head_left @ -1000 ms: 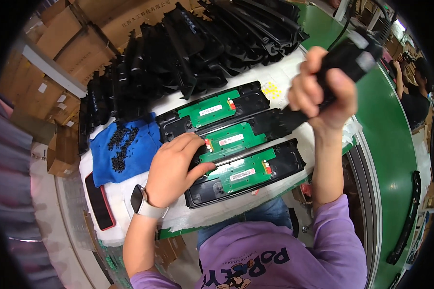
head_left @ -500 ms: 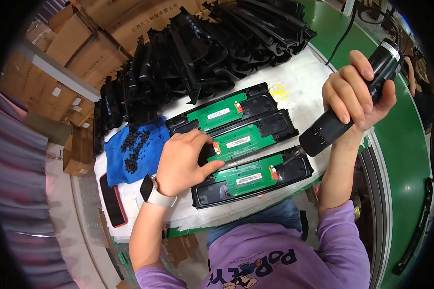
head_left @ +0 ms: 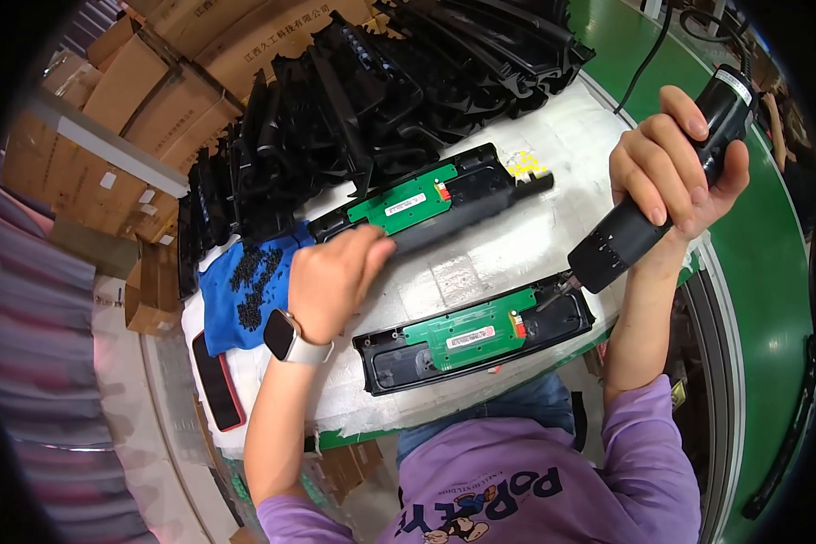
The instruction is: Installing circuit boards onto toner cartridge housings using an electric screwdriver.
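Observation:
My left hand [head_left: 334, 270] is closed on the left end of a long black plastic panel [head_left: 467, 218], which is tipped up on its long edge. Just beyond it lies another black panel [head_left: 491, 186] with a green circuit board [head_left: 394, 216]. In my right hand [head_left: 666, 168] is a black electric screwdriver [head_left: 615, 252], its bit slanting down to the right part of the nearest black panel [head_left: 385, 370]. That panel lies flat with a green circuit board [head_left: 444, 337] on it. Whether the bit touches a screw is too small to tell.
Small black screws [head_left: 252, 276] lie on a blue cloth [head_left: 216, 325] at the left, beside a red-edged phone [head_left: 218, 385]. Many black plastic parts [head_left: 335, 109] are piled at the back. Yellow bits [head_left: 526, 165] sit beyond the panels. Cardboard boxes [head_left: 177, 86] stand far left.
My left hand has tipped up the middle panel and shifted it away from me, toward the far one. My right hand and the screwdriver have barely moved.

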